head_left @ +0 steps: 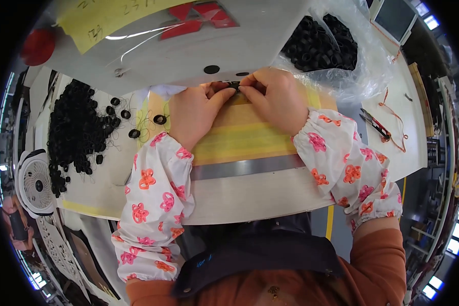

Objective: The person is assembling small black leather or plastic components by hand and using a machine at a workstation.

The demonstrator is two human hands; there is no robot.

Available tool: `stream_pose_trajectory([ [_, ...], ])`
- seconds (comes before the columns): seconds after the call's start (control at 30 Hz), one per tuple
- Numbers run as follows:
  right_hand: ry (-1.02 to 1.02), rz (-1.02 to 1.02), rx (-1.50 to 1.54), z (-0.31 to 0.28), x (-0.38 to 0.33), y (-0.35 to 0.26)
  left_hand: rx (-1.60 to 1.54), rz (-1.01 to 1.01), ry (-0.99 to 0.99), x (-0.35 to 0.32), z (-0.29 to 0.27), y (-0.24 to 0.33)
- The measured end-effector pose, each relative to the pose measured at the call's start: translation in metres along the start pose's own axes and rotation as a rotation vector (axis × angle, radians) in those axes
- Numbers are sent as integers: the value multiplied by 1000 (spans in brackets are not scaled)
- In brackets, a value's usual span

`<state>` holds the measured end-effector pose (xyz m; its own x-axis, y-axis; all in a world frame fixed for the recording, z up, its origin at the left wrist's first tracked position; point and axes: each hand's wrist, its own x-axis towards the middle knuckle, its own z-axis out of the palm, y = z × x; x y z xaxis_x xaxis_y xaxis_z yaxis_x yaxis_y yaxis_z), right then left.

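Note:
My left hand (194, 111) and my right hand (276, 97) meet close under the front of a grey sewing machine (153, 61). Both are closed, thumbs and fingertips pinching a small black piece (234, 85) from either side. Fingers and the machine's edge hide most of that piece, so its exact shape is unclear. Beneath my wrists, yellow tape (239, 137) covers the work surface. Beside my left wrist lie several loose black rings (159, 119) with thin thread ends, near a large heap of similar black pieces (76, 127).
A clear plastic bag (362, 76) holding many black rings (321, 46) sits at the back right. Farther right are a red-and-black cutting tool (376, 125) and an orange cord (400, 127). A white fan (35, 183) stands beyond the table's left edge. The machine head overhangs my fingertips.

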<state>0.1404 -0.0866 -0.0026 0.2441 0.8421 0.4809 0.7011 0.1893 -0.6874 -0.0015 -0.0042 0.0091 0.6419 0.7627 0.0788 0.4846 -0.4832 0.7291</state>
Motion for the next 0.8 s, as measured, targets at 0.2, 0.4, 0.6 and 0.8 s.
stream_pose_trajectory([
  [0.2,-6,51,29,-1,0,-5,-92,-9,30,0,4,-7],
  [0.4,23,-18,-21,-1,2,-2,-33,22,41,2,2,-4],
  [0.6,21,-52,-35,-2,3,-2,31,10,47,4,3,-3],
  [0.8,-25,-20,-84,-6,4,-5,4,-2,18,4,6,-9],
])
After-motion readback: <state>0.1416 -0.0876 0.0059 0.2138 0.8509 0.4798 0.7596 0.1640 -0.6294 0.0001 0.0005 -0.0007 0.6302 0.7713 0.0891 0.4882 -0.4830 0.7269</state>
